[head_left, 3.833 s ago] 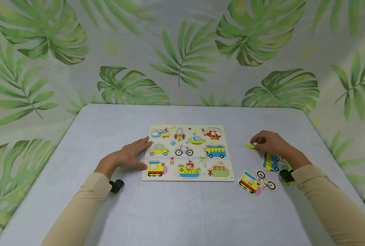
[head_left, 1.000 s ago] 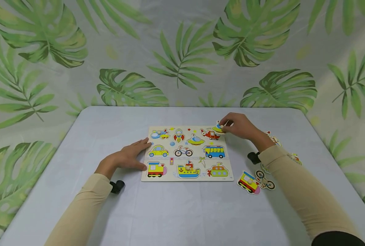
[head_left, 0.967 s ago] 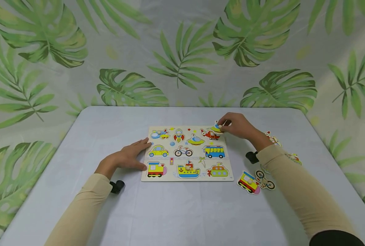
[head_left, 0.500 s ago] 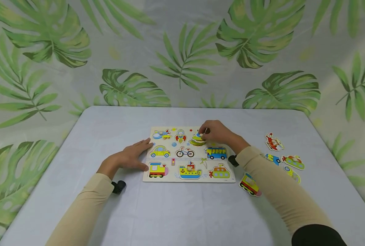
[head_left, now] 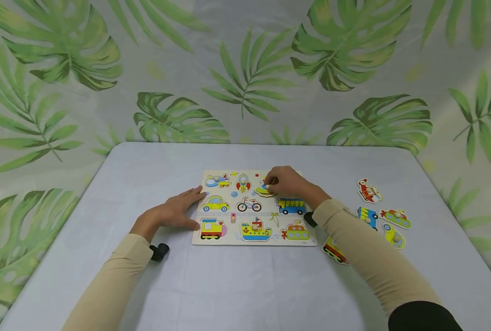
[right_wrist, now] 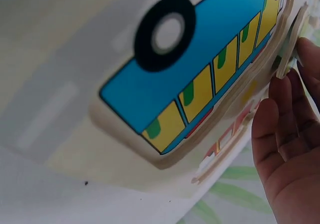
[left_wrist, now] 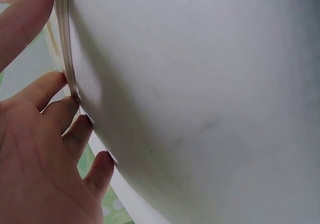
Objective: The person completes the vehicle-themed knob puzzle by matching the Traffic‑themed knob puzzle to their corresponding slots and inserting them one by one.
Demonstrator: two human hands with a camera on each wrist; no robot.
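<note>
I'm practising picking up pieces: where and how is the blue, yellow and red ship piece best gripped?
Probably by its small round knob, pinched from above and the near side: the ship piece lies flat on the pale rectangular board, knob near its middle, both uncovered.

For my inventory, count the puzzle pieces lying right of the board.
5 visible: helicopter at the back, bus and submarine nearer, then car, lastly train beside the board; the right sleeve may hide more.
</note>
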